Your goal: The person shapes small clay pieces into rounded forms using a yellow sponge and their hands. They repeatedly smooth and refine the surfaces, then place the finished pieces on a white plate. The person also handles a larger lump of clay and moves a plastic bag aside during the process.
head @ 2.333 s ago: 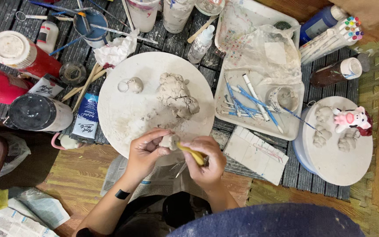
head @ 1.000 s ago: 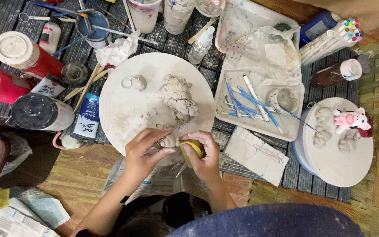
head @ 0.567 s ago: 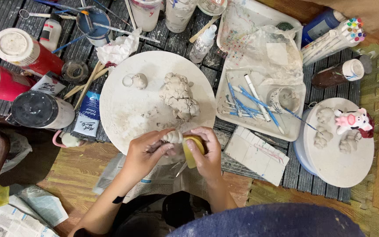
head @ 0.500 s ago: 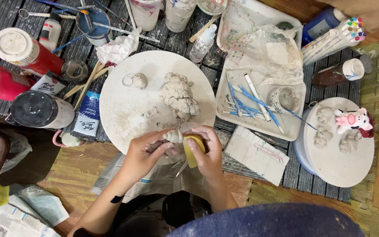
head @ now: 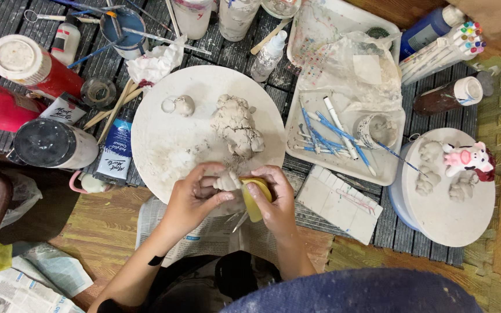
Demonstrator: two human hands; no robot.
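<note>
My left hand (head: 191, 200) pinches a small pale clay piece (head: 225, 182) over the near edge of a round white board (head: 169, 139). My right hand (head: 273, 202) grips a yellow tool (head: 251, 199), its end touching the clay piece. A larger lump of grey clay (head: 236, 124) lies in the middle of the board, and a small clay ball (head: 184, 105) sits toward its far left.
Red paint bottles (head: 21, 61), a dark-lidded jar (head: 50, 144) and a blue tube (head: 114, 152) stand left. A white tray (head: 381, 174) with brushes lies right, beside a round board (head: 436, 214) carrying a pink-and-white figurine (head: 468, 159). Newspaper (head: 204, 237) lies under my wrists.
My hands have come closer together. The right hand turned the yellow tool upright and brought it against the clay piece, which the left hand raised slightly.
</note>
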